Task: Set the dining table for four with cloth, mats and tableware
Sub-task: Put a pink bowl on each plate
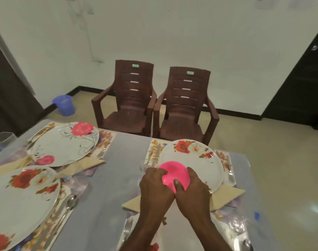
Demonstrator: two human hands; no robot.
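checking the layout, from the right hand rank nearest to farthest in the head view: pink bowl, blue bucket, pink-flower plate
1. pink bowl, held by the right hand.
2. pink-flower plate, far left on the table.
3. blue bucket, on the floor beyond it.

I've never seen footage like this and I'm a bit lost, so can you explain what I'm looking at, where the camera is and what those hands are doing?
There is one picture, from a camera worn on a person's head, looking down at a dining table. No machine is involved: the left hand and right hand together hold a pink bowl over a flowered plate. Two more plates lie on mats at the left, with napkins and cutlery. Two brown chairs stand beyond.
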